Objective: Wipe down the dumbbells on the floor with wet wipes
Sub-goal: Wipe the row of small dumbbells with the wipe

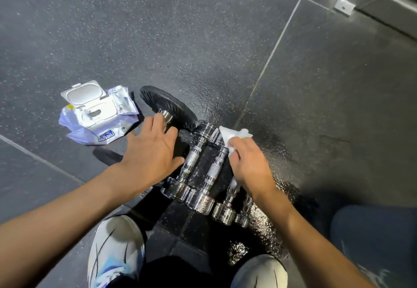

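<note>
- Our right hand [250,165] is closed around a white wet wipe [234,134], pressing it on the chrome dumbbells [203,175] lying side by side on the dark floor [203,28].
- Our left hand [150,150] lies open, fingers spread, over the black-plated dumbbell [167,107].
- The wipes pack [97,116] sits lid-open to the left, near that dumbbell.

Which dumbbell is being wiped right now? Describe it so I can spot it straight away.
On the dark floor, right of the open wipes pack, chrome dumbbells lie side by side. The one being wiped is third from the left; unlike its neighbours, its handle is covered by the right hand holding a white wipe.
</note>
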